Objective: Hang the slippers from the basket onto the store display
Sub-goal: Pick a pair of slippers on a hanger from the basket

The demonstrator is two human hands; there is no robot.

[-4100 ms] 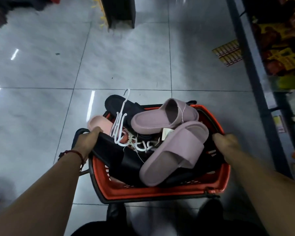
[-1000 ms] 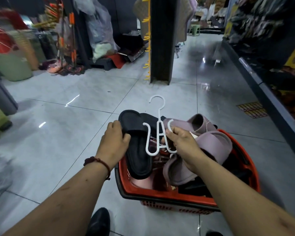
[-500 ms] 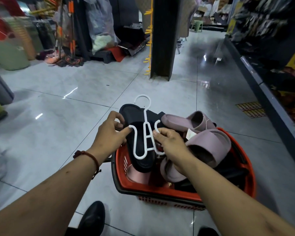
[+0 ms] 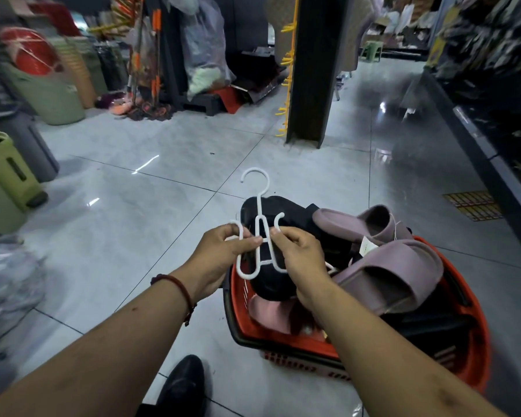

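A red basket stands on the tiled floor, full of slippers. Two mauve slippers lie on top at the right, a black slipper at the left, a pink one beneath it. Above the basket's left side I hold a white plastic slipper hanger, hook pointing up. My left hand pinches its left loop. My right hand pinches its right loop.
A dark pillar with yellow display hooks rises ahead. Dark shelving runs along the right. Green and grey bins and stacked tubs stand at the left. My black shoe is beside the basket.
Both hands let go of the basket's rim and the view rose. The hanger came up out of the pile; my left hand left the black slipper and took the hanger's left loop.
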